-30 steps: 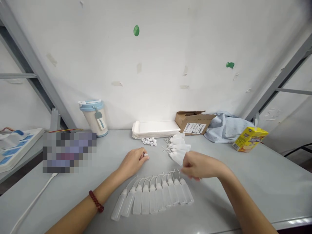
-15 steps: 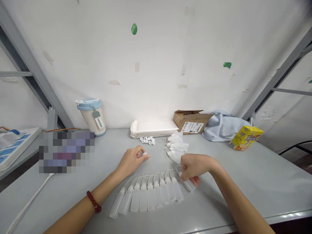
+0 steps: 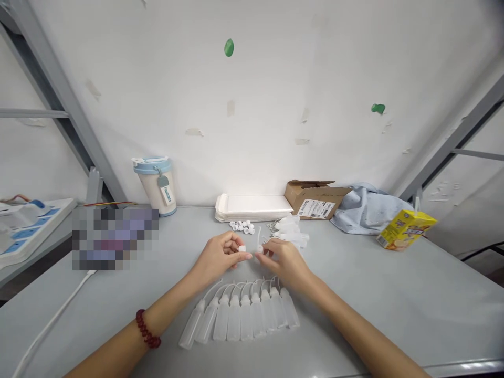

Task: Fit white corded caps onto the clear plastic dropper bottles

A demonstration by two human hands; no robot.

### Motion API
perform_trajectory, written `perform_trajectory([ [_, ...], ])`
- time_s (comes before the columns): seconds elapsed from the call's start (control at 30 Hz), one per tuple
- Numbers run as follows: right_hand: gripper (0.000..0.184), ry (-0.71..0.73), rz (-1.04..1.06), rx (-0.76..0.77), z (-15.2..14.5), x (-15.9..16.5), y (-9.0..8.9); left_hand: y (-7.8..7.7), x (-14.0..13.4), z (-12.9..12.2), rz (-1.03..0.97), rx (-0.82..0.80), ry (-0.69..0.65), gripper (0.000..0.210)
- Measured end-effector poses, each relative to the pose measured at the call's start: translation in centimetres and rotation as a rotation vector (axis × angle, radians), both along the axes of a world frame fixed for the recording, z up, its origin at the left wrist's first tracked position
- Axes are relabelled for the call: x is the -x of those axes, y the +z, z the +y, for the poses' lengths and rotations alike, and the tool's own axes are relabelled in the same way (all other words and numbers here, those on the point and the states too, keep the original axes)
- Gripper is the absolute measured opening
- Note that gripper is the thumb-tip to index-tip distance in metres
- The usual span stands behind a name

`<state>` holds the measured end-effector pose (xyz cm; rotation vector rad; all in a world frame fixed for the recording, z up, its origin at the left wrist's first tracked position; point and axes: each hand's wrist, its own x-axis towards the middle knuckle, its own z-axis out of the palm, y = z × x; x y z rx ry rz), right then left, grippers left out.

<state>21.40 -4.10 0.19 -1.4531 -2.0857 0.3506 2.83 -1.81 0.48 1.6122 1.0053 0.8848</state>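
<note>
My left hand [image 3: 220, 257] pinches a small white cap [image 3: 242, 248] between thumb and fingers. Close to it, my right hand [image 3: 285, 258] grips a squeeze bottle; its white neck [image 3: 259, 248] and thin upright spout show at the fingertips, while the body is hidden in the palm. The cap and the neck face each other with a small gap. In front of both hands lies a fanned row of translucent squeeze bottles [image 3: 246, 317] with bent thin spouts. Beyond the right hand is a heap of similar bottles [image 3: 289, 226]. Loose white caps [image 3: 242, 227] lie behind the hands.
A stack of white boxes [image 3: 254, 205] and an open cardboard box [image 3: 318, 202] stand against the wall. Pale blue cloth [image 3: 362, 210] and a yellow carton [image 3: 407, 229] sit at right. At left are a tumbler [image 3: 157, 189], a blurred-out item [image 3: 116, 239] and a white cable [image 3: 55, 325].
My right hand has lifted the bottle from the right end of the row and brought it leftward, up to my left hand. My left hand still holds the cap. The view has shifted slightly.
</note>
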Motion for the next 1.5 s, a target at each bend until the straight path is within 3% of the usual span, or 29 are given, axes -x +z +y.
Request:
perform_trajectory([
  [0.5,0.018,0.055,-0.010,0.042,-0.2,1.4,-1.5,-0.2,0.1,0.2,0.063,-0.018,-0.090,0.022],
  [0.8,0.012,0.033,-0.170,0.027,-1.3,1.4,-0.3,0.5,0.6,-0.3,0.116,-0.063,-0.163,0.025],
  [1.23,0.008,0.039,-0.423,-0.136,-1.3,0.9,-0.3,0.6,0.6,-0.7,0.207,-0.127,-0.104,0.021],
  [1.33,0.014,0.076,-0.365,-0.174,-1.3,0.7,-0.3,0.4,0.6,-0.6,0.206,-0.127,-0.102,0.022],
  [1.5,0.022,0.158,-0.057,-0.123,-1.2,0.3,-0.4,0.7,0.8,-0.5,0.178,-0.136,-0.066,0.021],
])
